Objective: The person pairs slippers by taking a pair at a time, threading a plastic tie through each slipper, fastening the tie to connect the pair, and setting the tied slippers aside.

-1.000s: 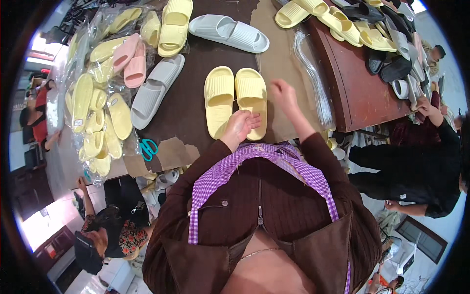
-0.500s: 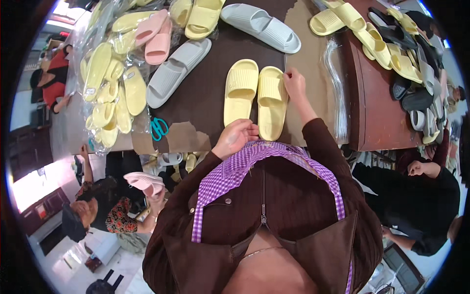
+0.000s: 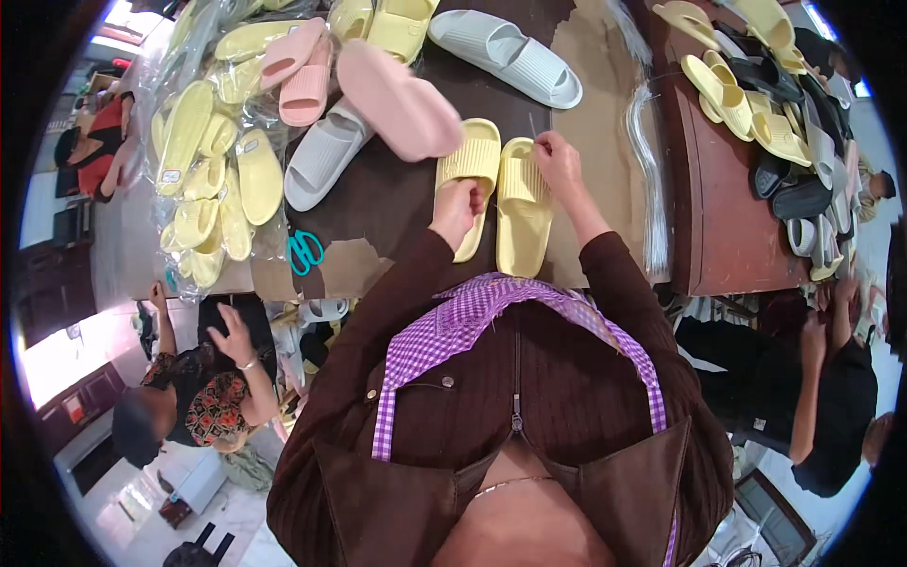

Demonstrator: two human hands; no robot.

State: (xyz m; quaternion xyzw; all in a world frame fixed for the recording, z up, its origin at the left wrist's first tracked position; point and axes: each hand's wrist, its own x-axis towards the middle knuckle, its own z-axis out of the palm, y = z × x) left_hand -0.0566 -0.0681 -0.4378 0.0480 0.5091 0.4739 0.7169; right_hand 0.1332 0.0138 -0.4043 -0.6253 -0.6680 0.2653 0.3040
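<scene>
The curled left hand (image 3: 455,212) now reaches the left yellow slide sandal (image 3: 470,151) beneath it, and the right yellow slide sandal (image 3: 522,222) lies just left of the pinched right hand (image 3: 564,170), so both seem handled together, but what the hands grip I cannot tell.

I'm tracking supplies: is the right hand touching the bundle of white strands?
Apart. The head view shows bare brown paper between the right hand and the bundle of white strands.
</scene>
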